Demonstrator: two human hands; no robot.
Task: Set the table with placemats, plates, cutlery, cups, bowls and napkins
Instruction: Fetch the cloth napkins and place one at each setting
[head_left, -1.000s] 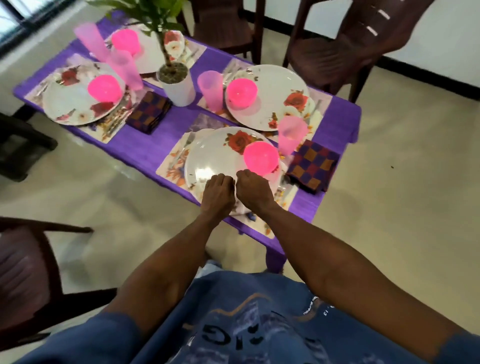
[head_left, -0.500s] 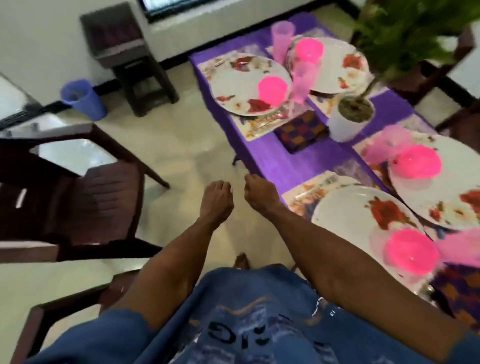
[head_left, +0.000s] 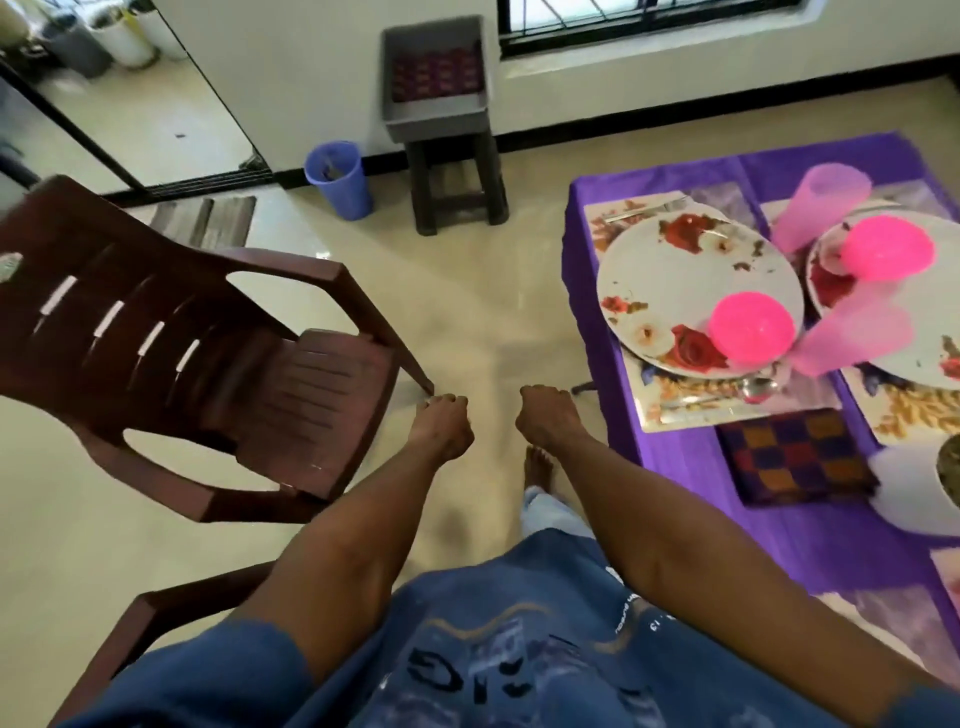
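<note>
My left hand (head_left: 441, 426) and my right hand (head_left: 548, 418) hang over the bare floor, left of the table, fingers curled and holding nothing. On the purple tablecloth (head_left: 685, 467) at the right lies a floral plate (head_left: 675, 286) on a placemat (head_left: 691, 402), with a pink bowl (head_left: 750, 327) on it. A spoon (head_left: 756, 387) lies on the placemat's near edge. A pink cup (head_left: 852, 338) stands beside the plate, a checked napkin (head_left: 795, 454) lies closer to me. A second plate (head_left: 935, 358), pink bowl (head_left: 885, 249) and cup (head_left: 826, 200) are further right.
A brown plastic chair (head_left: 208, 343) stands at the left, close to my left hand. A dark stool (head_left: 457, 182) carrying a grey crate (head_left: 436, 114) stands by the wall, a blue bucket (head_left: 337, 179) beside it. A white plant pot (head_left: 914, 499) is at the right edge.
My view has swung left, away from the table. Both hands have left the near plate's rim and now hang over the floor beside the chair.
</note>
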